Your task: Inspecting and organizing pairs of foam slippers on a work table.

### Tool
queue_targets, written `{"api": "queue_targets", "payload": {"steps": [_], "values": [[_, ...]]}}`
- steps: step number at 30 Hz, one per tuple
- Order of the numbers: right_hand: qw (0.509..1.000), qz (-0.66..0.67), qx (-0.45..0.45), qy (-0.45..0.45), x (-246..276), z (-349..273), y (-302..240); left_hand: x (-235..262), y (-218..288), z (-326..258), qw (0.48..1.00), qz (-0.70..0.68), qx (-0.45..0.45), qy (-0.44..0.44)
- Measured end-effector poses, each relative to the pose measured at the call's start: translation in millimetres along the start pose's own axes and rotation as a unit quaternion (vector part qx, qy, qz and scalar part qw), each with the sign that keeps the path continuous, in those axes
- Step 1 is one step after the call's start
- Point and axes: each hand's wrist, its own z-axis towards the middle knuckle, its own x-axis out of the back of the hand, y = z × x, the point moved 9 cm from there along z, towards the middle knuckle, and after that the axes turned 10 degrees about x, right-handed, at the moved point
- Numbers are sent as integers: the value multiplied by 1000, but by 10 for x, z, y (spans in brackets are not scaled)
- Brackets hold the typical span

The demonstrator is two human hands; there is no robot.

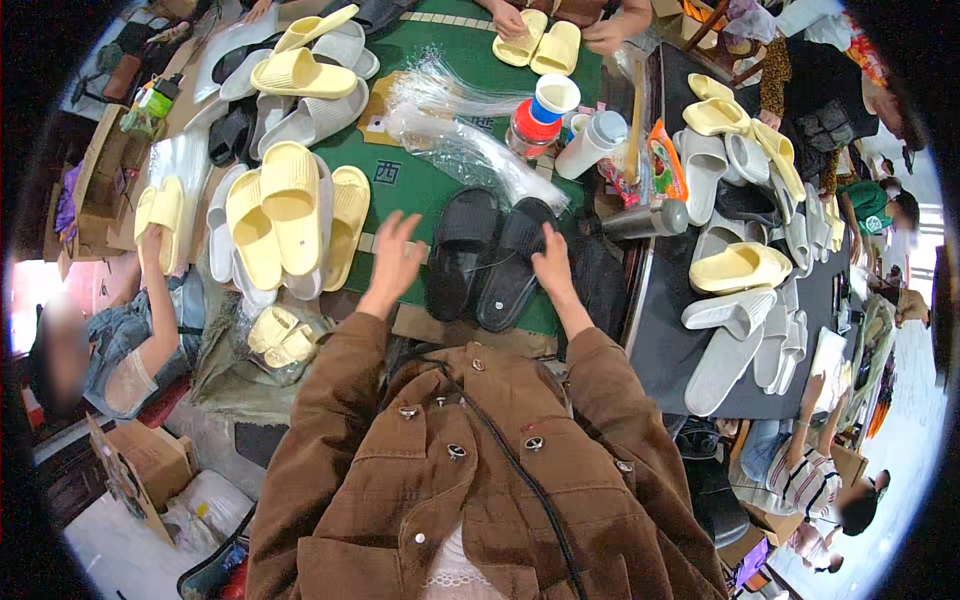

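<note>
Under the fingertips of the right hand (552, 262) lies the right one of two black slippers (492, 258), set side by side on the green table mat (420, 180); the fingers rest together on its toe end, touching it but not closed round it. Just to the right of the left hand (393, 255) is the other black slipper, apart from it; that hand hovers over the mat with its fingers spread and holding nothing. Left of those spread fingers sits a stack of yellow slippers (288, 215), four showing, with white ones half hidden beneath them, so their number cannot be told. Beyond both hands, a sheaf of clear plastic bags (470, 140) lies across the mat, too glossy to count. Past the bags stand two cups (570, 125), one blue and white, one white. At the far edge, another person's hands (560, 30) press on two yellow slippers. Off to the right, a heap of white and yellow slippers (745, 270) overlaps too much to count.
</note>
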Motion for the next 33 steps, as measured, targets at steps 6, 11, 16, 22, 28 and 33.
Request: {"api": "queue_targets", "payload": {"steps": [6, 11, 16, 22, 28, 33], "values": [[994, 50, -90, -34, -148, -80, 57, -898, -138, -93, 983, -79, 79, -147], [992, 41, -110, -53, -97, -186, 94, -903, -141, -126, 971, -88, 95, -200], [998, 19, 24, -57, -60, -339, -70, -682, -122, -370, 983, -60, 94, -149], [995, 36, 89, -25, -25, -477, -106, -632, -167, -627, 979, -76, 123, -146], [960, 263, -43, 84, 235, -355, 134, -614, -166, -641, 979, -59, 126, -151], [862, 474, 20, 181, 1068, -181, -470, -622, -141, -704, 980, -63, 104, -159]]}}
